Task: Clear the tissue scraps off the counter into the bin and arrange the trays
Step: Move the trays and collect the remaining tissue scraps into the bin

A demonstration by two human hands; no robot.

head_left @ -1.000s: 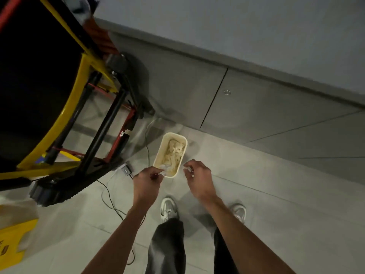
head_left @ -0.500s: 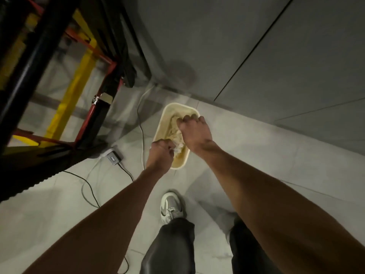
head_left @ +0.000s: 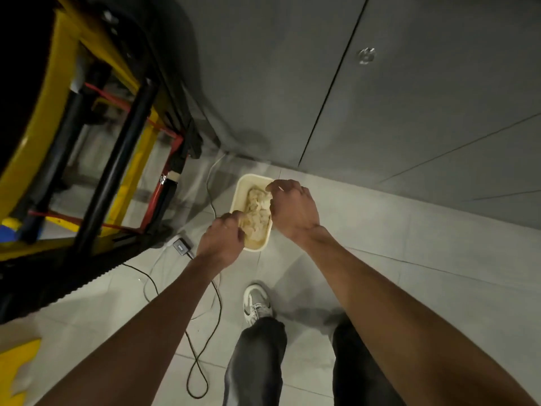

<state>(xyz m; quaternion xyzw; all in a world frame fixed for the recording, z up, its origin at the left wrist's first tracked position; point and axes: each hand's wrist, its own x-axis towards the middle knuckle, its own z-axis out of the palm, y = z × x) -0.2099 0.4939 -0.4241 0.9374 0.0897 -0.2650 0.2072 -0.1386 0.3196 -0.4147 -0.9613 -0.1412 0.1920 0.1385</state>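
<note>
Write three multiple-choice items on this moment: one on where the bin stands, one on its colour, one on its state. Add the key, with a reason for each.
1. Where does the bin stand?
A) on a counter
B) on the tiled floor by the wall
C) on a chair

2. What colour is the bin?
A) blue
B) green
C) cream

3. What state is the bin in?
A) holding tissue scraps
B) empty
C) shut with a lid

Key:
1 B, floor tiles lie all round it and the grey wall rises just behind it.
2 C, its rim and inner walls are cream.
3 A, crumpled scraps fill it, and the left hand and the right hand both grip at them.
</note>
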